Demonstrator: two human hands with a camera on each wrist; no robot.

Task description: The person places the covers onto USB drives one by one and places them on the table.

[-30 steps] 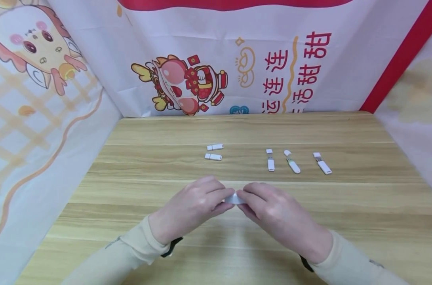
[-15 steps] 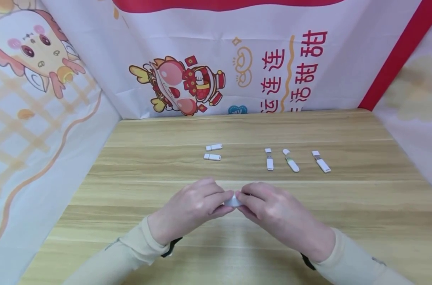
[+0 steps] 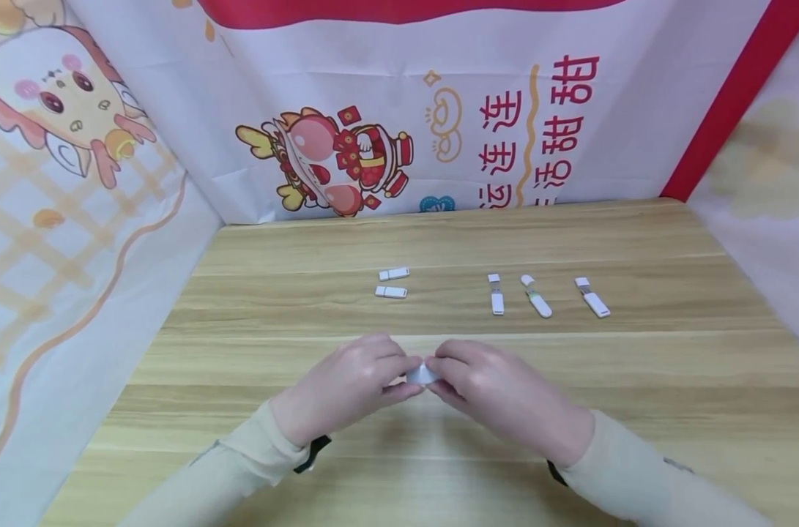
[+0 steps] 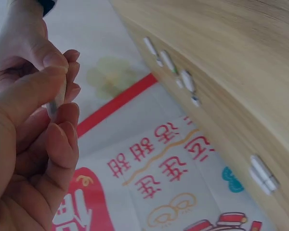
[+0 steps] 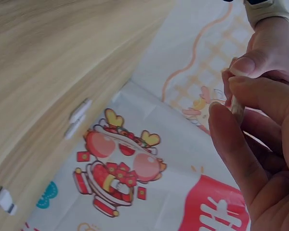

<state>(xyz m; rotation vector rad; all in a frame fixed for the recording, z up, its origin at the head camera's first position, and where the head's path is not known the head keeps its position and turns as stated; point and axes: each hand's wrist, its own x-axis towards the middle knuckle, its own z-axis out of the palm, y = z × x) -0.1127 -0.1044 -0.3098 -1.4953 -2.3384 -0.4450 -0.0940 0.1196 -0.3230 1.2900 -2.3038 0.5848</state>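
In the head view my left hand and right hand meet above the near middle of the table. Between their thumbs and fingertips they pinch a small white USB stick, one hand at each end; the fingers cover most of it. Its narrow edge shows in the left wrist view. Farther back lie two capped white USB sticks, side by side. To their right are three uncapped ones: a straight stick, a rounded stick and a slanted stick, each with its cap just behind it.
The wood-grain table ends at the back against a white cloth printed with a cartoon dragon and red characters. Printed cloth also stands along the left side, and pale cloth along the right.
Both hands, still pinching the USB stick, have shifted slightly left. The head view has turned a little too. The sticks on the table lie as before.
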